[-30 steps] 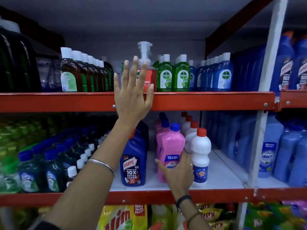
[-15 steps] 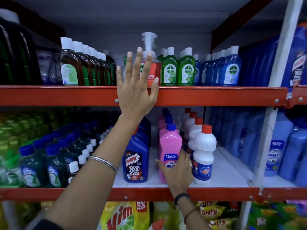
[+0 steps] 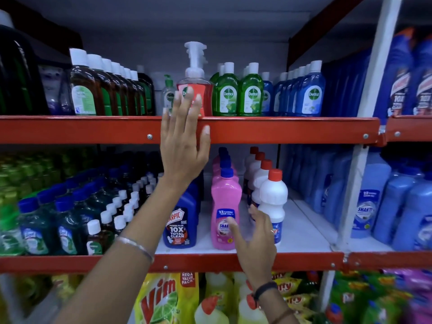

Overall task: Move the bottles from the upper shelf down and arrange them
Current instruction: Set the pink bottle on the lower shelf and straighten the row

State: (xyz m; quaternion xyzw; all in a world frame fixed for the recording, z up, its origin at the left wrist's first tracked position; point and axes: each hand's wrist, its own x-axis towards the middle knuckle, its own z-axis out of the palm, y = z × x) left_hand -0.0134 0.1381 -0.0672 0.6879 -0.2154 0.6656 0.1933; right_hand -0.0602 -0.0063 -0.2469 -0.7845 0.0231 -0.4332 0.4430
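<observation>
Bottles everywhere on this rack. Nearest, the right hand (image 3: pixel 256 239) sits low with fingers spread, loosely between the pink bottle (image 3: pixel 225 211) and the white bottle (image 3: pixel 272 203) on the middle shelf (image 3: pixel 304 261), gripping neither as far as I can see. Higher up, the left hand (image 3: pixel 183 146) is flat and open over the upper shelf (image 3: pixel 292 129), fingertips in front of the red pump bottle (image 3: pixel 195 90). Green Dettol bottles (image 3: pixel 237 94) stand right beside it.
</observation>
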